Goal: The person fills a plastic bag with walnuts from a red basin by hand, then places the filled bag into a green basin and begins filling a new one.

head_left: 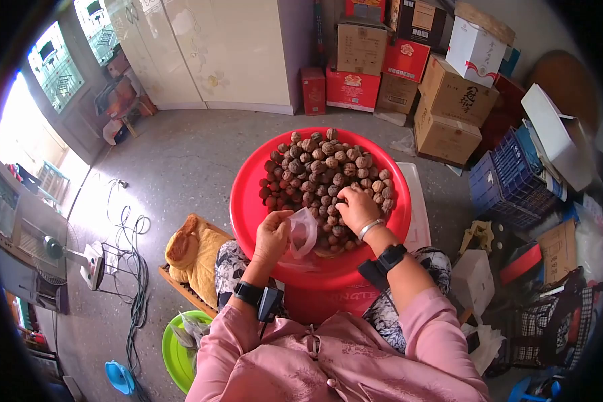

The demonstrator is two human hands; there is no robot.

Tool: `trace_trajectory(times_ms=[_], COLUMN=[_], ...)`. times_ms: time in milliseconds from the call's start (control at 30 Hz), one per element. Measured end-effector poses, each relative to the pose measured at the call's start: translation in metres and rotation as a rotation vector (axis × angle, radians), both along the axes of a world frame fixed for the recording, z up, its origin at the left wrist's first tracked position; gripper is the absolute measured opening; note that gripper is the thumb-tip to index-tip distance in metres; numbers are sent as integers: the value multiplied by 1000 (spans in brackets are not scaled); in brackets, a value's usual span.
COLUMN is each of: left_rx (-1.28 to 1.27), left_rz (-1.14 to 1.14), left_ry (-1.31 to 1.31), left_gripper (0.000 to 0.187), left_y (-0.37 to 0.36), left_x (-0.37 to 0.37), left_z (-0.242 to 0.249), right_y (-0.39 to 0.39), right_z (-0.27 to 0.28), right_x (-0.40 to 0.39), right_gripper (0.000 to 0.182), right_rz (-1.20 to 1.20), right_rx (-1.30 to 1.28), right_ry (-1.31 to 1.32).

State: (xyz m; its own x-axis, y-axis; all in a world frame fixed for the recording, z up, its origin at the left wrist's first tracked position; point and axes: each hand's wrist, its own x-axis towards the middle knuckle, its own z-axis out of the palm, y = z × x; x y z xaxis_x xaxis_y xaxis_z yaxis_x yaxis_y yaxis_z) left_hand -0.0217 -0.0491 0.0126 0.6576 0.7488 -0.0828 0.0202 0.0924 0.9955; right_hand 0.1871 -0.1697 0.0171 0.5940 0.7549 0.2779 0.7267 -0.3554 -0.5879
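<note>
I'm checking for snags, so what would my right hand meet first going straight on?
Your right hand would likely meet the walnuts just ahead; whether it already touches them is unclear.

Walnuts (313, 165) look rough and matt — the basin (246, 201) smooth plastic, the bag (305, 231) filmy plastic.

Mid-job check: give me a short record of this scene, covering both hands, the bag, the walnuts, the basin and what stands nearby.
Left hand: pinching the edge of the plastic bag
Right hand: fingers at the walnuts; grip unclear
Plastic bag: pale, translucent, over the near part of the red basin
Walnuts: heaped in the red basin
Red basin: in front of the person
Nearby left: yellow cloth, green basin
Far right: stacked boxes
</note>
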Motion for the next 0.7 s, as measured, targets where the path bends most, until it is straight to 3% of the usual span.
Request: trace_trajectory(times_ms=[167,600,700], left_rx=[40,31,29], left_rz=[-20,-34,-30], left_ry=[33,75,63], left_gripper=[21,21,22], left_y=[1,0,-2], left_x=[-1,-2,-2], left_z=[-2,3,7], right_y=[2,13,14], right_z=[-9,-17,-5], right_x=[-3,-1,-6], right_gripper=[26,16,14], right_rz=[134,273,179], right_rx=[-168,-274,-273], right_ry=[-71,-195,8])
